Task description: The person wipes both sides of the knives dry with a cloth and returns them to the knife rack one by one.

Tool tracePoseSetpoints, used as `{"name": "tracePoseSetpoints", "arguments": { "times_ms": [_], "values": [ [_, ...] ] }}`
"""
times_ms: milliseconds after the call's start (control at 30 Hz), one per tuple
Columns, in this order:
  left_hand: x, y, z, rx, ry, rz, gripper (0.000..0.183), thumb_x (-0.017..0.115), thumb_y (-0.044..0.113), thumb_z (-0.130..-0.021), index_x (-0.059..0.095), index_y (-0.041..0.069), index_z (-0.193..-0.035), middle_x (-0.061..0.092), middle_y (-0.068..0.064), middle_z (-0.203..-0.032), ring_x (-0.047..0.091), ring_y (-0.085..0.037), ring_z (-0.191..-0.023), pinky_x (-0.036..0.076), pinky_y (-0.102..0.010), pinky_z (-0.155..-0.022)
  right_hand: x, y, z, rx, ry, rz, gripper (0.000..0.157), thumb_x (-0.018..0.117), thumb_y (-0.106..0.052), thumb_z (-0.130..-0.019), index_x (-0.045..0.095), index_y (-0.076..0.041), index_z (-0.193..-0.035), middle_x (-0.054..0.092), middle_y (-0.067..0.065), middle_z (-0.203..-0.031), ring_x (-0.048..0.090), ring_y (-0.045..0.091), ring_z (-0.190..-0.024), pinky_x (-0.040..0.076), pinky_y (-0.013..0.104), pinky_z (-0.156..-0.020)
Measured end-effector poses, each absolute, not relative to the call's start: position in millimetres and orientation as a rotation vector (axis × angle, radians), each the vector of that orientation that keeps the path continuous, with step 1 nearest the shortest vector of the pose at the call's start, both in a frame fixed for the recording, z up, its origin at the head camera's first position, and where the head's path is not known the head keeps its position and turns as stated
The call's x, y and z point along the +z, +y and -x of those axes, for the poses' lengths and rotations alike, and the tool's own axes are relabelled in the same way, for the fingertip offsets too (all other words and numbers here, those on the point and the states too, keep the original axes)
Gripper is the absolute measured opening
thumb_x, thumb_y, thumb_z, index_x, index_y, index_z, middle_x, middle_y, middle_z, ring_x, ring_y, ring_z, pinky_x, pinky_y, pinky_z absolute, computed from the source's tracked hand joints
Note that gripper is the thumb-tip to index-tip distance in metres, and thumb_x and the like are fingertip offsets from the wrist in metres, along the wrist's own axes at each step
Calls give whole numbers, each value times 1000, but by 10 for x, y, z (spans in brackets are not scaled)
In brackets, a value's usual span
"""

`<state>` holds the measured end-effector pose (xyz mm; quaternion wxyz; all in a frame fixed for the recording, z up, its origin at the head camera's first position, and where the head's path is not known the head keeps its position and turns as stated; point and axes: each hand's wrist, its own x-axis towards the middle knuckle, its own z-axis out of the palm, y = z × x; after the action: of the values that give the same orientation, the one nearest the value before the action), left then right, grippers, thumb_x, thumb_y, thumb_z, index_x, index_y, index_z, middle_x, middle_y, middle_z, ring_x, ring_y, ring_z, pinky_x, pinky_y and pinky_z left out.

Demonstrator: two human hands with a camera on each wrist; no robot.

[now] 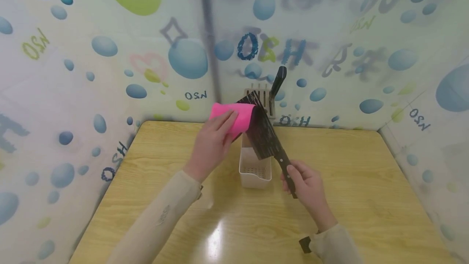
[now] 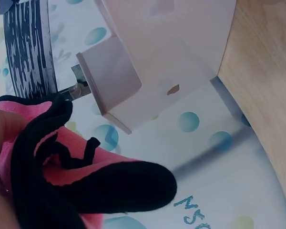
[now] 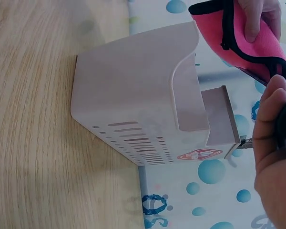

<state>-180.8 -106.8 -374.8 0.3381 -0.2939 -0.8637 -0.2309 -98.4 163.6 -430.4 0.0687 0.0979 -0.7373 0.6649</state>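
My right hand grips the black riveted handle of a cleaver, its fingers wrapped round it. The dark, streaked cleaver blade slants up and left above a white knife holder. My left hand pinches a pink cloth with black edging over the upper part of the blade. In the left wrist view the cloth is folded, beside the streaked blade. The right wrist view shows my right hand round the handle, with the cloth above.
The holder has drain slots low in its body and a slotted rack at the back. Another black-handled tool stands in that rack, its lower part hidden. A wooden table lies beneath, with patterned walls behind and at the sides.
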Motion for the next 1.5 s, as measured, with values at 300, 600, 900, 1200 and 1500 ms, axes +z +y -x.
{"name": "tracePoseSetpoints", "arguments": {
  "times_ms": [300, 600, 900, 1200, 1500],
  "values": [
    [-3698, -1006, 1856, -419, -2298, 794, 48, 71, 9, -97, 61, 6, -144, 64, -11, -142, 56, -29, -90, 50, -36, -81, -4308, 1640, 976, 1934, -2227, -402, 24, 49, 1, -106, 70, 8, -99, 66, 13, -71, 59, 12, -51, 51, 26, -42],
    [-3591, -976, 1903, -437, -2298, 699, 46, 69, 3, -95, 64, 5, -140, 66, -11, -140, 56, -31, -86, 50, -38, -76, -4319, 1635, 951, 1919, -2209, -471, 24, 49, 3, -105, 71, 6, -97, 64, 14, -67, 59, 13, -50, 49, 26, -41],
    [-3567, -911, 1894, -318, -2269, 744, 48, 74, 3, -89, 66, 3, -137, 68, -11, -136, 51, -27, -78, 46, -36, -71, -4322, 1626, 958, 1853, -2211, -505, 25, 48, 4, -105, 71, 5, -94, 64, 7, -67, 58, 14, -49, 49, 25, -41],
    [-3523, -861, 1873, -302, -2295, 714, 47, 71, 1, -91, 64, 1, -138, 66, -13, -138, 58, -29, -83, 49, -35, -76, -4286, 1591, 953, 1855, -2214, -463, 23, 51, 4, -104, 72, 6, -95, 66, 2, -69, 58, 12, -50, 49, 25, -41],
    [-3447, -910, 1938, -331, -2336, 638, 49, 71, 3, -92, 63, 3, -140, 65, -11, -140, 57, -30, -85, 50, -37, -75, -4314, 1575, 944, 1859, -2216, -495, 24, 50, 4, -104, 71, 3, -93, 63, 9, -64, 57, 14, -48, 46, 25, -39]
  ]
}}
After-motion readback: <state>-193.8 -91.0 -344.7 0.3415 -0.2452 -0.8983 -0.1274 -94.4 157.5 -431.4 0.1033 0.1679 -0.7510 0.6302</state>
